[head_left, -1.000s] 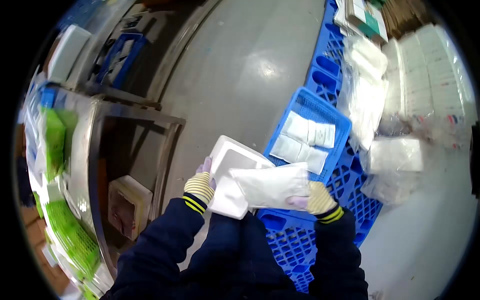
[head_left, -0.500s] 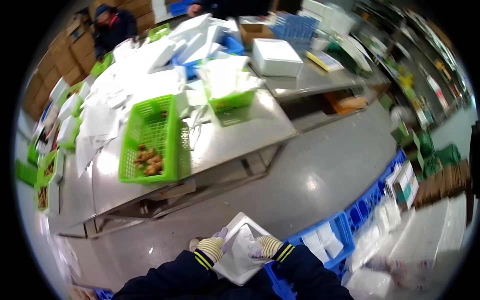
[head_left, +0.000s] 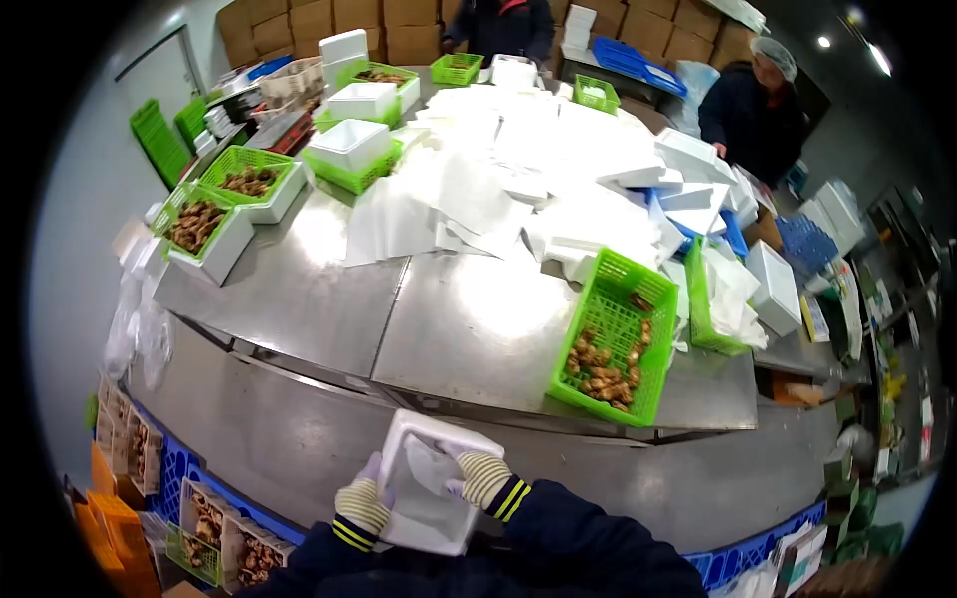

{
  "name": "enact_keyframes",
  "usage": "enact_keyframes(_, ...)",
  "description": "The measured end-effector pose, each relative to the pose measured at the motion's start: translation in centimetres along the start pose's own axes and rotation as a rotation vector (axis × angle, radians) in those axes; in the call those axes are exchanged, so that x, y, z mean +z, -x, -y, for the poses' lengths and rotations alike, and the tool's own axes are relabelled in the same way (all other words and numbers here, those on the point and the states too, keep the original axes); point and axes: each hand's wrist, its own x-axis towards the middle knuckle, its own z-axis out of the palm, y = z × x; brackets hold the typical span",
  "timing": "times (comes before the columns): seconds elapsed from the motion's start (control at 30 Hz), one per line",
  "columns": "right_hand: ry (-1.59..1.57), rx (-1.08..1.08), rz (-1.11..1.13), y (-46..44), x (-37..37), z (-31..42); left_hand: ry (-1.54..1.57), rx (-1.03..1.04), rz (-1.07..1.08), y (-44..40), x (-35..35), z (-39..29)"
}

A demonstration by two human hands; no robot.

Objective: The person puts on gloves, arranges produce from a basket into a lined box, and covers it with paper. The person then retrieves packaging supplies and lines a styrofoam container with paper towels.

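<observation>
Head view: I have the box [head_left: 429,523] low in front of me, tilted, just off the near edge of the table [head_left: 329,319], with the sheet [head_left: 429,466] already inside it. The sheet slants against the inner walls and doesn't look flat, so I'd judge the lining begun but not finished; nothing else shows in the box. My left hand [head_left: 362,505] has its fingers closed over the box's left wall. My right hand [head_left: 482,477] reaches over the opposite side, its fingers slightly parted at the sheet; I can't tell whether they pinch it or only press it. Ahead on the table, the green basket [head_left: 665,349] holds brown knobbly pieces [head_left: 608,384], mostly toward its near end, and the basket beside it [head_left: 698,304] is stuffed with white sheets [head_left: 733,299]. At the far left, two green baskets of the same pieces sit on white boxes [head_left: 221,257]. Farther back, a white tub [head_left: 351,148] rests in another green basket [head_left: 344,177]. Two co-workers, [head_left: 508,25] and [head_left: 755,112], stand across the table.
</observation>
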Motion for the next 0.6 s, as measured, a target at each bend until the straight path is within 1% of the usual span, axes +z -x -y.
enact_keyframes(0.07,0.151,0.016,-0.089,-2.9,-3.7,5.5,0.127,0.069,-0.210,-2.7,-3.4,-0.5)
enact_keyframes(0.1,0.379,-0.127,-0.313,-4.7,-3.9,5.3,0.091,0.076,-0.240,-4.5,-4.4,-0.6)
enact_keyframes(0.13,0.604,-0.269,-0.538,-6.4,-4.0,4.4,0.073,0.024,-0.220,-6.5,-5.9,-2.2)
enact_keyframes(0.17,0.641,-0.275,-0.605,-8.1,-5.1,4.1,0.103,0.106,-0.245,-9.3,-5.8,-2.0)
enact_keyframes(0.2,0.674,-0.277,-0.671,-9.5,-6.1,3.8,0.094,0.097,-0.284,-11.8,-4.8,-1.0)
enact_keyframes(0.23,0.670,-0.263,-0.663,-10.2,-6.7,3.3,0.010,-0.001,-0.271,-13.6,-5.3,-3.1)
enact_keyframes(0.27,0.665,-0.198,-0.606,-11.0,-7.7,2.6,-0.002,-0.029,-0.275,-16.0,-4.7,-3.8)
enact_keyframes(0.3,0.664,-0.135,-0.554,-11.6,-8.7,1.7,0.045,-0.022,-0.271,-18.3,-4.0,-4.5)
enact_keyframes(0.33,0.668,-0.127,-0.555,-12.3,-9.5,0.8,0.049,-0.016,-0.265,-20.3,-2.7,-4.7)
enact_keyframes(0.4,0.658,-0.058,-0.561,-13.9,-10.9,-1.7,-0.058,-0.037,-0.281,-23.9,-0.9,-6.0)
enact_keyframes(0.43,0.688,-0.023,-0.561,-14.8,-11.9,-2.5,-0.117,-0.077,-0.242,-24.7,-0.9,-7.5)
enact_keyframes(0.47,0.703,-0.022,-0.586,-15.9,-12.9,-3.6,-0.142,-0.088,-0.193,-26.3,0.2,-7.6)
enact_keyframes(0.53,0.513,0.254,-0.240,-17.7,-15.4,-5.0,-0.168,-0.130,-0.115,-28.5,0.6,-9.3)
enact_keyframes(0.57,0.461,0.315,-0.109,-18.3,-16.9,-6.0,-0.177,-0.123,-0.122,-29.7,1.5,-9.8)
enact_keyframes(0.6,0.456,0.331,-0.119,-18.8,-17.2,-7.1,-0.176,-0.113,-0.127,-30.8,2.4,-9.6)
